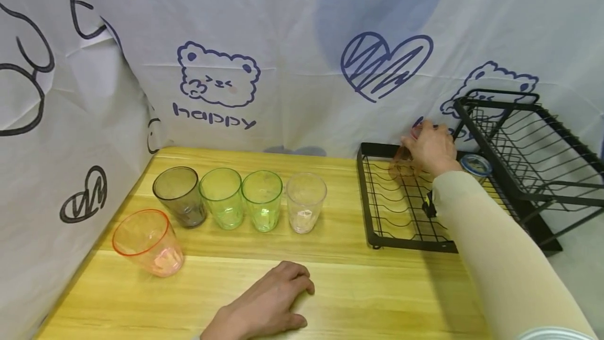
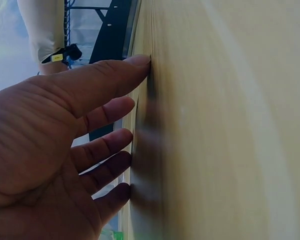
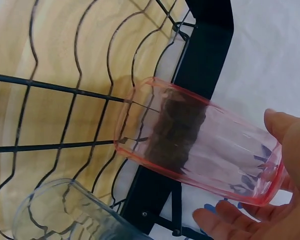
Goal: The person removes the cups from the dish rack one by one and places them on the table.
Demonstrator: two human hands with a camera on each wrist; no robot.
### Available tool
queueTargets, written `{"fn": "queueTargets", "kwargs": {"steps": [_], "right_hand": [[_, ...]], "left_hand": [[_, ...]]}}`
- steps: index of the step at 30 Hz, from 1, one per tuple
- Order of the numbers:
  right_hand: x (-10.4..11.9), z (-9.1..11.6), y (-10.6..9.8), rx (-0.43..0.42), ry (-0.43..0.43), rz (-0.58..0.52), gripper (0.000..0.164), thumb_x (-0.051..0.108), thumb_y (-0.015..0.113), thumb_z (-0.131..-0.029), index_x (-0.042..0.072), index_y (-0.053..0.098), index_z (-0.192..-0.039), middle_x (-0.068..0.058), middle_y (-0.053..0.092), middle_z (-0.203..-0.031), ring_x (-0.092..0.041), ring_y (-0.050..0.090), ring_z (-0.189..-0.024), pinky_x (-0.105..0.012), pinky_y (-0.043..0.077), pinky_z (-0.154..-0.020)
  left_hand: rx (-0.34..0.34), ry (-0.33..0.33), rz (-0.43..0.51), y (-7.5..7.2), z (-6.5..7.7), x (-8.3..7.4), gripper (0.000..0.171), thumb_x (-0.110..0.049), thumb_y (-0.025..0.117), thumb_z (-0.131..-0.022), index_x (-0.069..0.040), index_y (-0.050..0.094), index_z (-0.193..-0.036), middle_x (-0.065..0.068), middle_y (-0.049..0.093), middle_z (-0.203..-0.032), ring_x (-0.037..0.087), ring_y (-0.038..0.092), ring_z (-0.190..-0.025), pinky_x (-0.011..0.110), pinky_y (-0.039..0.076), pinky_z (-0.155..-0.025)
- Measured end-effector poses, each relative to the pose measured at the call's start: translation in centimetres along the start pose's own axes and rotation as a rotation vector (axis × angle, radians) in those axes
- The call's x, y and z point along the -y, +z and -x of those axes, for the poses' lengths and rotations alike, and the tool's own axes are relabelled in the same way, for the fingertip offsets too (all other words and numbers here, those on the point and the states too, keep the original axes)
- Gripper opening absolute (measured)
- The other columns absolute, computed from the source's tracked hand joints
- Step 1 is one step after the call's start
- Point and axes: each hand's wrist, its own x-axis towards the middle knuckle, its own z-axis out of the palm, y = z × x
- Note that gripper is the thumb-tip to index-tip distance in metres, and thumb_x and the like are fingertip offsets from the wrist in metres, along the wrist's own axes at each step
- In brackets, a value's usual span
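Observation:
My right hand [image 1: 433,148] is at the back of the black dish rack [image 1: 368,198], holding a pink cup [image 3: 215,145] by its base end. The cup is upside down, its rim toward the rack's wires; whether the rim rests on them I cannot tell. The right wrist view shows the thumb and fingers on opposite sides of the base. A clear bluish glass [image 3: 65,210] stands near it in the rack. My left hand [image 1: 271,298] is low over the wooden table [image 1: 368,293], fingers loosely bent, holding nothing.
Left of the rack stand a clear glass [image 1: 305,203], two green glasses [image 1: 262,201], a grey glass [image 1: 179,195] and an orange-pink glass [image 1: 148,243]. The rack's raised upper tier [image 1: 547,146] stands at the right. A printed white cloth [image 1: 283,56] hangs behind the table.

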Motion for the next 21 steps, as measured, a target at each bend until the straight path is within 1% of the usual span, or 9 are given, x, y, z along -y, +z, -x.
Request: {"fn": "queueTargets", "kwargs": {"steps": [3,7,8,10,14,15,21], "right_hand": [[0.23,-0.24,-0.01,0.013,0.013,0.0,0.078,0.054,0.056,-0.103,-0.003,0.034,-0.151,-0.042,0.033,-0.145,-0.062,0.044,-0.125,-0.076,0.04,-0.104],[0.58,-0.37,-0.06,0.033,0.025,0.003,0.071,0.047,0.055,-0.102,-0.007,0.033,-0.143,-0.042,0.038,-0.138,-0.06,0.05,-0.115,-0.075,0.044,-0.099],[0.65,-0.34,-0.1,0.039,0.023,0.008,0.072,0.046,0.055,-0.102,-0.008,0.032,-0.145,-0.043,0.038,-0.137,-0.061,0.05,-0.115,-0.075,0.044,-0.098],[0.81,-0.23,-0.14,0.053,0.018,0.022,0.069,0.043,0.054,-0.103,-0.008,0.034,-0.143,-0.043,0.04,-0.135,-0.061,0.05,-0.115,-0.075,0.044,-0.099],[0.95,0.09,-0.11,0.074,-0.002,0.054,0.065,0.044,0.052,-0.105,-0.009,0.04,-0.141,-0.044,0.041,-0.135,-0.061,0.048,-0.117,-0.074,0.044,-0.1],[0.96,0.15,-0.05,0.075,-0.005,0.057,0.062,0.045,0.051,-0.106,-0.008,0.043,-0.138,-0.043,0.042,-0.134,-0.06,0.049,-0.116,-0.073,0.044,-0.099],[0.95,0.32,0.52,0.028,-0.028,0.062,0.059,0.044,0.054,-0.106,-0.007,0.044,-0.134,-0.04,0.046,-0.128,-0.058,0.052,-0.111,-0.071,0.048,-0.093]], "left_hand": [[-0.002,-0.001,-0.005,0.06,0.02,-0.03,0.041,-0.037,0.085,-0.088,-0.023,0.07,-0.124,-0.005,0.06,-0.136,0.016,0.054,-0.129,0.039,0.049,-0.113],[-0.001,-0.006,-0.012,0.09,0.02,-0.05,0.041,-0.038,0.085,-0.088,-0.023,0.07,-0.124,-0.005,0.06,-0.136,0.016,0.054,-0.129,0.04,0.049,-0.113],[-0.001,-0.006,-0.013,0.1,0.02,-0.05,0.042,-0.038,0.085,-0.088,-0.023,0.07,-0.124,-0.005,0.059,-0.136,0.016,0.054,-0.129,0.04,0.049,-0.113],[-0.001,-0.006,-0.012,0.11,0.02,-0.05,0.042,-0.038,0.085,-0.088,-0.023,0.07,-0.124,-0.005,0.059,-0.137,0.016,0.053,-0.13,0.04,0.049,-0.113],[-0.002,-0.005,-0.009,0.12,0.0,-0.07,0.042,-0.037,0.085,-0.088,-0.022,0.071,-0.124,-0.004,0.06,-0.136,0.016,0.054,-0.13,0.039,0.049,-0.113],[-0.002,-0.005,-0.009,0.11,-0.01,-0.08,0.042,-0.037,0.085,-0.088,-0.022,0.071,-0.124,-0.004,0.06,-0.136,0.016,0.054,-0.129,0.039,0.049,-0.113],[-0.002,-0.015,0.004,0.1,-0.01,-0.08,0.041,-0.037,0.085,-0.087,-0.022,0.071,-0.123,-0.005,0.061,-0.135,0.017,0.054,-0.128,0.039,0.049,-0.113]]}}
